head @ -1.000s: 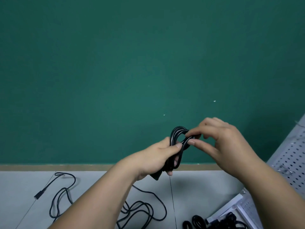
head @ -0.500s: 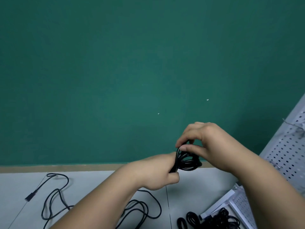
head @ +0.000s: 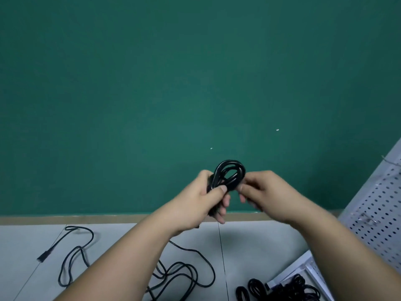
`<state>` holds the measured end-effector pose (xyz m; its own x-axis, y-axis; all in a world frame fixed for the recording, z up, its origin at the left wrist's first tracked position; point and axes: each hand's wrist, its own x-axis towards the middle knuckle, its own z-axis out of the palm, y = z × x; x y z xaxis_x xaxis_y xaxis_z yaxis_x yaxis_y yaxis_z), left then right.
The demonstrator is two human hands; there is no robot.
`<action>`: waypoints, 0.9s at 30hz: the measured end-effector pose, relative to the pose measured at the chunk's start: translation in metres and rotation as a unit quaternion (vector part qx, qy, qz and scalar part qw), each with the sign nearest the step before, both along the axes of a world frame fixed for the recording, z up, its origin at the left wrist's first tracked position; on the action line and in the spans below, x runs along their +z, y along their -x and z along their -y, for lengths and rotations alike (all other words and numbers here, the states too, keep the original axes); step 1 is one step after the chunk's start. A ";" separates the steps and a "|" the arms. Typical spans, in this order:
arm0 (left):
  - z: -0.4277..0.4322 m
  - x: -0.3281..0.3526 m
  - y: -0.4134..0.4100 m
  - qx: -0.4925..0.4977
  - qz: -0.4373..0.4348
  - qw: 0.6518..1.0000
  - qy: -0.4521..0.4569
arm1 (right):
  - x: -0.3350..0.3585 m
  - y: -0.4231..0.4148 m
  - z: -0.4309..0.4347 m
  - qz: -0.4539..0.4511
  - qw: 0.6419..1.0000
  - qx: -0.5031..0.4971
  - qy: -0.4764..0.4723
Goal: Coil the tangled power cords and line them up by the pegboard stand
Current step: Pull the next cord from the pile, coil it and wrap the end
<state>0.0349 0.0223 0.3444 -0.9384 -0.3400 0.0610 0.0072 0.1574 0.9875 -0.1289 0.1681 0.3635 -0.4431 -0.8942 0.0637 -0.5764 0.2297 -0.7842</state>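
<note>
Finishing one coil: the left hand (head: 195, 198) curls tight round the bundled power cord (head: 230, 172), held up before the green wall. The blurred right hand (head: 269, 192) seems to pinch its loop. Next, it should be set beside the coiled cords (head: 256, 286) by the pegboard stand (head: 373, 213). A tangled cord (head: 195, 272) remains.
</note>
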 end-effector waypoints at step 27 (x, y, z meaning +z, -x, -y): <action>-0.009 -0.037 0.023 0.023 0.085 0.968 0.235 | 0.014 -0.045 -0.012 -0.409 0.899 -0.012 -0.154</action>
